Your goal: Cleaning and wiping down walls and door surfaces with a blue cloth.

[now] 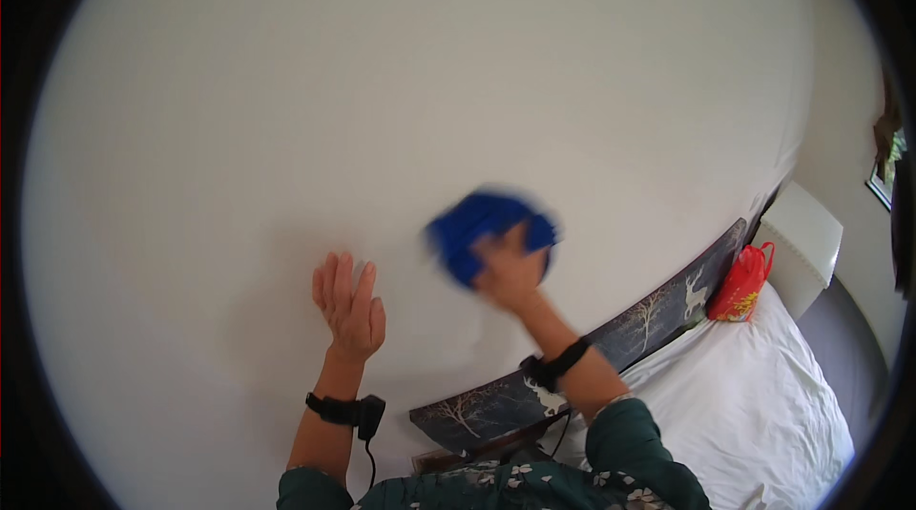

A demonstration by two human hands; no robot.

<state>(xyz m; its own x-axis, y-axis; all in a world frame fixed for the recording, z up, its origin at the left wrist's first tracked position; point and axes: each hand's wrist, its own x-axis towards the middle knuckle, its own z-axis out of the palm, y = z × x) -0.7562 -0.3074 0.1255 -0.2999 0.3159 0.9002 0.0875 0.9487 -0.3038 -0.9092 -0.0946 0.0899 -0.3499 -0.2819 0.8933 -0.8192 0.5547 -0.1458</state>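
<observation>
A blue cloth (465, 234) lies spread against the pale wall (429, 95), with my right hand (509, 267) on top of it, fingers spread. Both the cloth and that hand are blurred. To the left, my left hand (351, 309) is raised at the wall with its fingers apart and nothing in it; whether it touches the wall I cannot tell. Each wrist wears a black strap, and a cable hangs from the left one.
Below the wall runs a dark headboard (630, 327) with tree and deer pictures. Beside it are a bed with a white sheet (737, 395), a red bag (742, 284) and a white bedside cabinet (801, 238). A framed item (884, 181) shows at the far right.
</observation>
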